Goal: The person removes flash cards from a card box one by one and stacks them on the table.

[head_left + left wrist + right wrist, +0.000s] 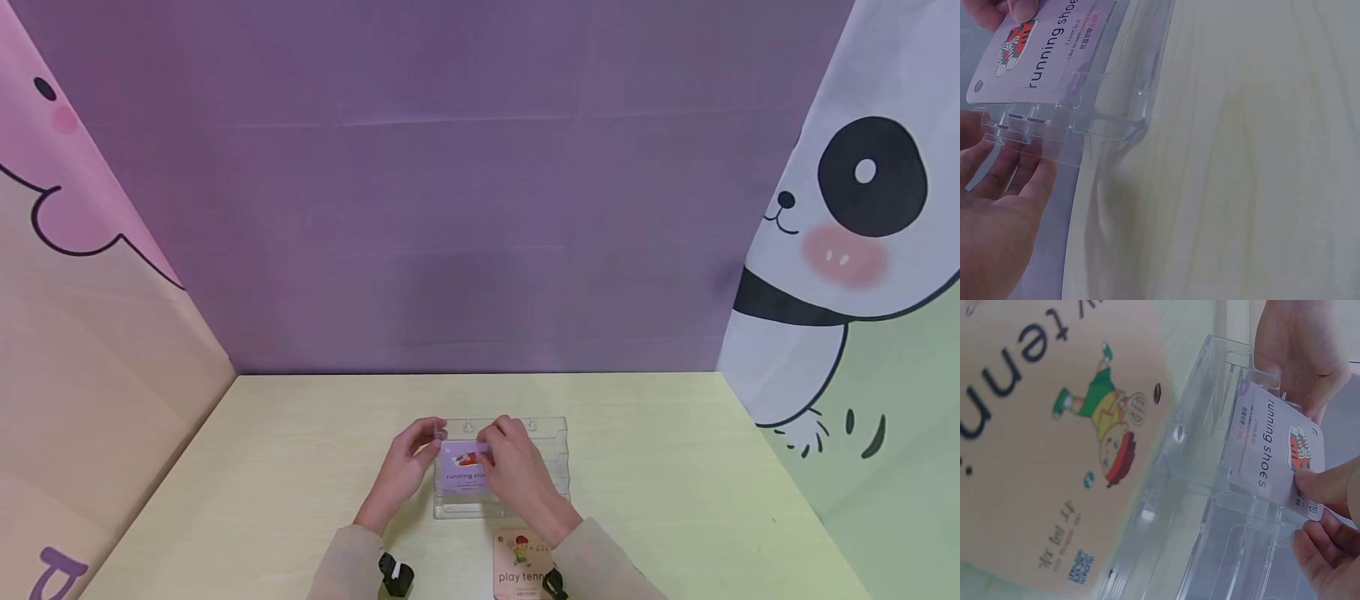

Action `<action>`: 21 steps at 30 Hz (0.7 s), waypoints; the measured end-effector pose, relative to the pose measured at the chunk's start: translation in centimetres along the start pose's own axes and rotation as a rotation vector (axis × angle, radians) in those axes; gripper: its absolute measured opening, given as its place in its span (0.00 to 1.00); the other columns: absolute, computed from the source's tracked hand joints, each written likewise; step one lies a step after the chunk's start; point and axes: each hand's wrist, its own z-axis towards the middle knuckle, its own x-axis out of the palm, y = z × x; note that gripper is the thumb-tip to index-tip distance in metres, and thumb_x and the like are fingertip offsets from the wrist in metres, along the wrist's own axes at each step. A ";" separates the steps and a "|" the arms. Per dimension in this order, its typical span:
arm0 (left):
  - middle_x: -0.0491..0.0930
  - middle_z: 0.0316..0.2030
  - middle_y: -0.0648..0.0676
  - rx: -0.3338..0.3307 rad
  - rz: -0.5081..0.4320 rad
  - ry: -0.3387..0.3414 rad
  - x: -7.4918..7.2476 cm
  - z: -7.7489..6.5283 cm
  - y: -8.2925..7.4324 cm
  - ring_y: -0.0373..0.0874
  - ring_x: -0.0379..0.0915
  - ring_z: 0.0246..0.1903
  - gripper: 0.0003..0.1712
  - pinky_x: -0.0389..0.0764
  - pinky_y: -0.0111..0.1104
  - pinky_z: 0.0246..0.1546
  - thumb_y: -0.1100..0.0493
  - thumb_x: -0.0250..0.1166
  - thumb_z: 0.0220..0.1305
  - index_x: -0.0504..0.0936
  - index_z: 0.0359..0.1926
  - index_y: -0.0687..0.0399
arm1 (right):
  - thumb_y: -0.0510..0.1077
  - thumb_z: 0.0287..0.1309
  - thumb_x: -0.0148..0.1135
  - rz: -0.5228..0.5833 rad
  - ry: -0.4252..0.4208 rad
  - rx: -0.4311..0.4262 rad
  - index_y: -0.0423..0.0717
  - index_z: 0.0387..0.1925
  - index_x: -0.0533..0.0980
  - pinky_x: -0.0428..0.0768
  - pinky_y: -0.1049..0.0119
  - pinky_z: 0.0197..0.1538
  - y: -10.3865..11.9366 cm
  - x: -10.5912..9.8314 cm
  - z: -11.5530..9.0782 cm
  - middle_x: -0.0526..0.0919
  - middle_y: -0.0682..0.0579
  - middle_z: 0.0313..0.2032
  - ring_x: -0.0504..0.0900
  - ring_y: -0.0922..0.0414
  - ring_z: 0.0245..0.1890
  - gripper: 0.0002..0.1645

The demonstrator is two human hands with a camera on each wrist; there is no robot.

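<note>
A clear plastic card rack (553, 432) with stepped pockets lies on the table in the head view. My left hand (403, 468) holds its left edge, thumb on the near side and fingers behind, as the left wrist view shows. Between the thumb and fingers of my right hand (523, 477) is the edge of a purple "running shoes" card (1277, 447). The card's lower part sits behind the clear front of a pocket at the rack's left. In the head view, the right hand covers the card's right side.
An orange "play tennis" card (516, 567) lies on the table (675, 467) in front of the rack, partly under my right wrist. A purple cloth wall (465, 208) stands behind the table, with printed panels on both sides.
</note>
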 end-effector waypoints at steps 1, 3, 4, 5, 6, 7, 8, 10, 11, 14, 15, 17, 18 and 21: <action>0.80 0.55 0.62 -0.002 0.000 0.000 0.0 0.0 0.0 0.56 0.75 0.58 0.18 0.74 0.45 0.65 0.72 0.57 0.72 0.77 0.60 0.65 | 0.35 0.58 0.73 -0.007 -0.006 -0.007 0.42 0.39 0.82 0.81 0.70 0.40 0.0 0.0 0.0 0.76 0.54 0.38 0.72 0.57 0.40 0.08; 0.79 0.55 0.62 -0.001 0.001 0.002 0.0 0.0 0.0 0.56 0.75 0.58 0.17 0.75 0.46 0.65 0.73 0.56 0.72 0.77 0.60 0.65 | 0.35 0.57 0.73 -0.018 -0.017 -0.016 0.42 0.38 0.82 0.82 0.69 0.42 0.0 0.1 0.0 0.76 0.54 0.37 0.73 0.57 0.40 0.08; 0.79 0.55 0.63 -0.001 -0.002 0.002 0.0 0.0 0.0 0.56 0.75 0.58 0.17 0.74 0.46 0.65 0.73 0.56 0.72 0.77 0.60 0.65 | 0.34 0.57 0.73 -0.024 -0.020 -0.018 0.42 0.38 0.82 0.82 0.68 0.42 0.0 0.1 0.0 0.76 0.54 0.37 0.73 0.57 0.40 0.08; 0.79 0.55 0.63 -0.001 -0.003 0.003 0.0 0.0 0.0 0.56 0.75 0.58 0.17 0.74 0.46 0.65 0.73 0.56 0.72 0.76 0.60 0.65 | 0.34 0.57 0.73 -0.027 -0.021 -0.021 0.42 0.38 0.82 0.82 0.68 0.42 0.0 0.1 0.0 0.76 0.54 0.37 0.73 0.57 0.40 0.08; 0.79 0.55 0.63 0.000 -0.005 0.003 0.0 0.0 0.0 0.56 0.75 0.59 0.18 0.74 0.46 0.65 0.72 0.56 0.72 0.76 0.60 0.65 | 0.34 0.57 0.73 -0.029 -0.023 -0.022 0.42 0.38 0.82 0.82 0.68 0.43 0.0 0.0 0.0 0.76 0.54 0.37 0.74 0.57 0.40 0.08; 0.79 0.55 0.63 -0.004 -0.012 0.003 0.1 0.0 0.0 0.56 0.75 0.59 0.18 0.74 0.46 0.65 0.72 0.56 0.72 0.76 0.60 0.65 | 0.34 0.57 0.73 -0.031 -0.022 -0.022 0.42 0.38 0.82 0.82 0.68 0.43 0.0 0.0 0.0 0.76 0.54 0.36 0.74 0.57 0.40 0.08; 0.79 0.55 0.63 -0.003 -0.013 0.003 0.1 0.0 0.0 0.56 0.75 0.59 0.18 0.74 0.46 0.65 0.72 0.57 0.72 0.76 0.60 0.65 | 0.34 0.57 0.73 -0.033 -0.022 -0.022 0.42 0.38 0.82 0.82 0.68 0.43 0.1 0.0 0.0 0.76 0.54 0.36 0.73 0.57 0.40 0.08; 0.79 0.56 0.64 0.000 -0.010 0.002 0.1 0.0 0.0 0.57 0.75 0.59 0.18 0.74 0.46 0.65 0.72 0.57 0.72 0.76 0.60 0.66 | 0.34 0.57 0.73 -0.036 -0.019 -0.019 0.42 0.38 0.82 0.82 0.68 0.42 0.1 -0.1 0.0 0.76 0.54 0.36 0.74 0.57 0.39 0.08; 0.79 0.56 0.63 0.000 -0.010 0.003 0.1 0.0 0.0 0.57 0.75 0.59 0.18 0.74 0.46 0.65 0.72 0.57 0.72 0.76 0.61 0.66 | 0.34 0.58 0.73 -0.036 -0.017 -0.017 0.42 0.38 0.82 0.82 0.68 0.43 0.1 -0.1 0.0 0.76 0.54 0.36 0.74 0.57 0.40 0.08; 0.79 0.55 0.64 0.002 0.003 0.002 0.0 0.0 0.1 0.57 0.75 0.59 0.18 0.74 0.46 0.65 0.73 0.57 0.72 0.76 0.60 0.66 | 0.34 0.58 0.72 -0.038 -0.006 -0.006 0.42 0.39 0.82 0.82 0.68 0.43 0.2 -0.1 0.0 0.76 0.54 0.37 0.74 0.57 0.40 0.08; 0.79 0.55 0.64 0.006 0.009 0.000 0.0 0.0 0.2 0.57 0.75 0.58 0.18 0.75 0.46 0.64 0.73 0.56 0.72 0.76 0.60 0.66 | 0.35 0.59 0.72 -0.038 0.001 -0.002 0.42 0.39 0.82 0.82 0.68 0.43 0.2 0.0 0.0 0.76 0.54 0.37 0.74 0.57 0.40 0.08; 0.79 0.55 0.63 0.002 0.001 -0.002 0.0 0.0 0.1 0.57 0.75 0.58 0.18 0.74 0.46 0.65 0.73 0.57 0.72 0.76 0.60 0.66 | 0.35 0.60 0.72 -0.036 0.012 0.008 0.42 0.40 0.81 0.82 0.68 0.43 0.2 0.0 0.1 0.76 0.54 0.37 0.74 0.57 0.41 0.07; 0.80 0.55 0.63 0.004 0.001 -0.003 0.0 0.1 0.1 0.57 0.75 0.58 0.18 0.74 0.46 0.65 0.73 0.57 0.71 0.76 0.60 0.66 | 0.35 0.60 0.71 -0.036 0.017 0.010 0.42 0.40 0.81 0.82 0.68 0.42 0.2 0.0 0.1 0.76 0.54 0.37 0.73 0.57 0.41 0.07; 0.80 0.55 0.63 0.006 -0.006 -0.003 0.0 0.1 0.1 0.57 0.76 0.58 0.17 0.74 0.46 0.65 0.73 0.57 0.71 0.77 0.60 0.66 | 0.35 0.60 0.71 -0.036 0.023 0.013 0.42 0.40 0.81 0.81 0.68 0.42 0.1 0.1 0.1 0.76 0.54 0.37 0.73 0.57 0.41 0.07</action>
